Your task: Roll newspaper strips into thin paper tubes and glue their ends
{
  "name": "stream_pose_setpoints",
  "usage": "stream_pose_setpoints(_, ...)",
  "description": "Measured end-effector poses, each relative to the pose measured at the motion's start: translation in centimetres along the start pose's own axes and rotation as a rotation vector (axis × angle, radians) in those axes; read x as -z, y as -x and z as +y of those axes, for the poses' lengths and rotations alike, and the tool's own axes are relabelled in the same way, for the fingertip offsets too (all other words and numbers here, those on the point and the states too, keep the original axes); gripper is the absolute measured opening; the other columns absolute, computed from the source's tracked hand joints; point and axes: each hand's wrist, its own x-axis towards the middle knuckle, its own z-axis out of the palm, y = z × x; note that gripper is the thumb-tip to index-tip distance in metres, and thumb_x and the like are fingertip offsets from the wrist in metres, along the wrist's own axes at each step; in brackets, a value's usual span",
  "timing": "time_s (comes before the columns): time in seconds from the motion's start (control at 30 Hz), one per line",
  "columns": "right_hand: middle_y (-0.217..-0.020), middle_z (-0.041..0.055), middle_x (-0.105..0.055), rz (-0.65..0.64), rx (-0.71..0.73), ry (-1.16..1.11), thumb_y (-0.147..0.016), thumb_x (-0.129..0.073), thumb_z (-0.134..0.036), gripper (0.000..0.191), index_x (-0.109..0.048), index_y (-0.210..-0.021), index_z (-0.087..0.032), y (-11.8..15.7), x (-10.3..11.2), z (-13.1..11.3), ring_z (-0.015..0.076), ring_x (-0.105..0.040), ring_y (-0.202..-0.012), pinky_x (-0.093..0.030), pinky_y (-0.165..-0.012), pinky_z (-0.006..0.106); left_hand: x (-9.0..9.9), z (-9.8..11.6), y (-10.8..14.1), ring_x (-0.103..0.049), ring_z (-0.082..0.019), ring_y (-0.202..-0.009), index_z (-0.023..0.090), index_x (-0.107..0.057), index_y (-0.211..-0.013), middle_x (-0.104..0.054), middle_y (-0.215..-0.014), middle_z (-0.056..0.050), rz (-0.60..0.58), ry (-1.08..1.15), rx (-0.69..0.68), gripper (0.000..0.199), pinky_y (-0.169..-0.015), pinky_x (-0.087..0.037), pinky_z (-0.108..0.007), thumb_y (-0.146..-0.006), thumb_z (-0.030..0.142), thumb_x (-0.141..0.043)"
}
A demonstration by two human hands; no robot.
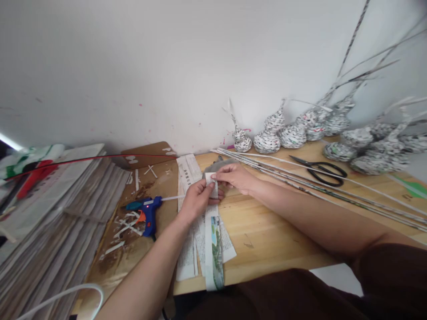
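Note:
Over the table's middle, my left hand (197,198) pinches a newspaper strip (211,180) near its upper end. My right hand (230,177) grips the top corner of that same strip between thumb and fingers. The strip's lower part, printed in green and blue, hangs down past the table's front edge. Beneath my hands lie more flat newspaper strips (187,178). A grey cloth-like thing (216,166) sits just behind my hands, partly hidden by them. To the left, a blue glue gun (151,216) with a lit red light lies on a stained brown sheet.
Rolled paper sticks (300,181) stretch across the right side, with black scissors (320,171) beside them. Several woven paper gourds (267,140) stand along the wall. A tall newspaper stack (86,200) fills the left. Paper scraps (128,224) lie near the glue gun.

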Motion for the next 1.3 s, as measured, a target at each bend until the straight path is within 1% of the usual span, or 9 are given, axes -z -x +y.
stream_pose_setpoints(0.1, -0.049, -0.0034, -0.053, 0.031, 0.006, 0.018, -0.059, -0.080, -0.038, 0.030, -0.066, -0.063, -0.012, 0.14, -0.14, -0.01, 0.0039, -0.036, -0.039, -0.022, -0.035, 0.020, -0.07, 0.01, -0.01, -0.069, -0.018, -0.073, 0.014, -0.060, -0.095, -0.071, -0.080, -0.008, 0.000, 0.003, -0.002, 0.034, -0.066, -0.057, -0.031, -0.082, 0.045, -0.059)
stream_pose_setpoints(0.2, -0.049, -0.0036, -0.053, 0.036, 0.001, 0.019, -0.059, -0.080, -0.040, 0.032, -0.063, -0.062, -0.013, 0.26, -0.20, -0.09, 0.0043, -0.037, -0.039, -0.021, -0.036, 0.020, -0.16, 0.23, 0.08, -0.069, -0.019, -0.074, 0.014, -0.061, -0.092, -0.071, -0.080, -0.008, 0.005, 0.007, -0.007, 0.035, -0.066, -0.057, -0.031, -0.080, 0.046, -0.062)
stream_pose_setpoints(0.37, -0.050, -0.0031, -0.053, -0.022, 0.037, 0.045, -0.065, -0.076, -0.039, 0.029, -0.066, -0.065, -0.013, 0.22, 0.01, -0.27, 0.0053, -0.040, -0.041, -0.023, -0.036, 0.020, -0.17, 0.40, 0.15, -0.069, -0.019, -0.070, 0.013, -0.061, -0.089, -0.071, -0.075, -0.009, 0.047, 0.013, 0.022, 0.036, -0.065, -0.057, -0.031, -0.078, 0.047, -0.064)
stream_pose_setpoints(0.57, -0.050, -0.0022, -0.054, -0.072, 0.076, 0.068, -0.069, -0.072, -0.038, 0.027, -0.068, -0.068, -0.012, 0.22, 0.24, -0.46, 0.0055, -0.042, -0.042, -0.026, -0.037, 0.019, 0.07, 0.19, 0.07, -0.069, -0.019, -0.071, 0.014, -0.063, -0.096, -0.072, -0.078, -0.009, 0.047, 0.018, 0.012, 0.038, -0.066, -0.057, -0.031, -0.078, 0.047, -0.063)
stream_pose_setpoints(0.7, -0.051, -0.0017, -0.054, -0.094, 0.058, 0.012, -0.070, -0.071, -0.036, 0.025, -0.068, -0.068, -0.011, 0.22, 0.21, -0.50, 0.0059, -0.044, -0.044, -0.029, -0.036, 0.018, 0.08, 0.26, 0.10, -0.069, -0.019, -0.072, 0.014, -0.063, -0.096, -0.072, -0.079, -0.009, 0.038, 0.013, 0.019, 0.038, -0.066, -0.057, -0.032, -0.079, 0.048, -0.063)
stream_pose_setpoints(0.87, -0.050, -0.0015, -0.053, -0.037, -0.003, -0.046, -0.066, -0.074, -0.032, 0.022, -0.068, -0.068, -0.011, 0.02, 0.16, -0.25, 0.0056, -0.041, -0.042, -0.024, -0.033, 0.018, -0.08, 0.01, 0.02, -0.069, -0.019, -0.073, 0.014, -0.062, -0.095, -0.072, -0.081, -0.009, 0.038, 0.008, -0.001, 0.036, -0.066, -0.056, -0.031, -0.080, 0.047, -0.062)
stream_pose_setpoints(1.03, -0.047, -0.0030, -0.051, 0.013, -0.017, -0.052, -0.062, -0.077, -0.036, 0.026, -0.065, -0.063, -0.013, 0.03, 0.00, -0.12, 0.0052, -0.038, -0.040, -0.019, -0.033, 0.019, -0.15, -0.49, -0.17, -0.069, -0.019, -0.074, 0.016, -0.060, -0.095, -0.072, -0.081, -0.007, 0.023, 0.021, -0.031, 0.034, -0.066, -0.056, -0.031, -0.078, 0.046, -0.063)
stream_pose_setpoints(1.3, -0.049, -0.0039, -0.052, 0.059, -0.045, -0.057, -0.053, -0.083, -0.042, 0.036, -0.061, -0.060, -0.014, 0.38, -0.45, -0.31, 0.0051, -0.037, -0.041, -0.019, -0.037, 0.020, -0.26, -0.36, -0.04, -0.068, -0.019, -0.076, 0.017, -0.056, -0.088, -0.071, -0.084, -0.006, -0.003, -0.005, -0.048, 0.030, -0.068, -0.056, -0.032, -0.080, 0.045, -0.061)
